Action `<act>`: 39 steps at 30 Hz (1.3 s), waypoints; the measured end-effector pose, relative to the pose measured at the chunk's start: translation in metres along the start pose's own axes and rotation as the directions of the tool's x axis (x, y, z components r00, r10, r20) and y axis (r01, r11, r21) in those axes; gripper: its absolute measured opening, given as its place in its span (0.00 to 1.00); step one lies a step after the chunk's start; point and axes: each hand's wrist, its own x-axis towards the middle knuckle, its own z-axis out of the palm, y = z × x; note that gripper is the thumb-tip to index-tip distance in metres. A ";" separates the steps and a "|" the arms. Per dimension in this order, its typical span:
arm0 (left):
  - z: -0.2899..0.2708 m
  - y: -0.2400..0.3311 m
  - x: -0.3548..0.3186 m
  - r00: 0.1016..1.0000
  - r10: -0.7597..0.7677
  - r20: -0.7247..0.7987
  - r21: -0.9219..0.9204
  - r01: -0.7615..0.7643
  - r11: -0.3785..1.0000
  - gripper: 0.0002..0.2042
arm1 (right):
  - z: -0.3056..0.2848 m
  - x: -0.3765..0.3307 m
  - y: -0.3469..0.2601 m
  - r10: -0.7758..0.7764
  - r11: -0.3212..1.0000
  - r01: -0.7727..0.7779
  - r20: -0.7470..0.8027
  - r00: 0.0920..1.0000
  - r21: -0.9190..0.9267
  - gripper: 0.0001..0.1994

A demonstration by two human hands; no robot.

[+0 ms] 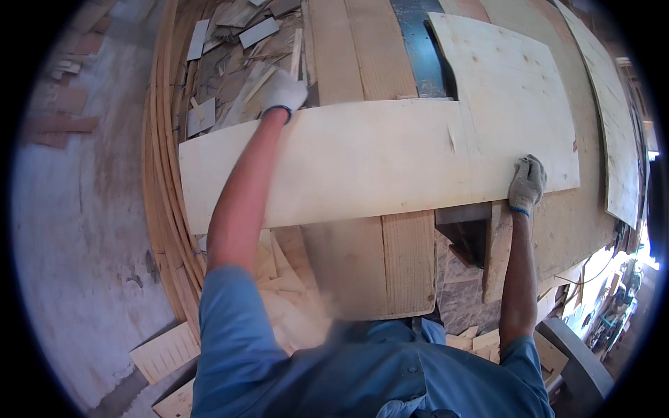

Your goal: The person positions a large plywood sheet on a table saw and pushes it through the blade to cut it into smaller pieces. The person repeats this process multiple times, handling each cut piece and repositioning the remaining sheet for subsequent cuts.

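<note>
A pale plywood panel [362,157], L-shaped, lies across the bench in front of me. Its long arm reaches left and its wide part stretches away on the right. Beyond the panel's far edge is my left hand [286,92], in a white glove and slightly blurred. Its fingers are closed on a thin wood strip [297,52] that points away from me. My right hand [527,182], in a grey knit glove, grips the near edge of the panel with curled fingers. The undersides of those fingers are hidden.
Long wood strips [162,139] run along the bench's left side, beside heaped offcuts [230,42]. A blue metal strip [420,45] lies between boards [380,42] beyond the panel. Another plywood sheet [606,118] stands far right. Scrap pieces [166,352] lie at lower left.
</note>
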 end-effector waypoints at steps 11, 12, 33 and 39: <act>-0.142 -0.096 0.054 0.971 0.028 -0.239 0.142 0.007 0.990 0.22 | -0.007 0.000 0.000 -0.046 0.998 0.045 -0.016 0.999 -0.044 0.09; -0.171 -0.091 0.045 0.979 0.022 -0.205 0.059 -0.010 0.998 0.23 | -0.009 0.000 0.000 -0.047 0.998 0.047 -0.010 0.999 -0.046 0.09; -0.218 0.161 -0.532 0.662 0.737 -0.136 0.522 -0.584 0.621 0.22 | -0.200 -0.094 -0.132 -0.558 0.059 -0.719 0.620 0.551 0.692 0.42; -0.167 0.181 -0.542 0.645 0.760 -0.081 0.584 -0.587 0.561 0.25 | -0.261 -0.104 -0.135 -0.646 -0.040 -0.791 0.588 0.486 0.610 0.43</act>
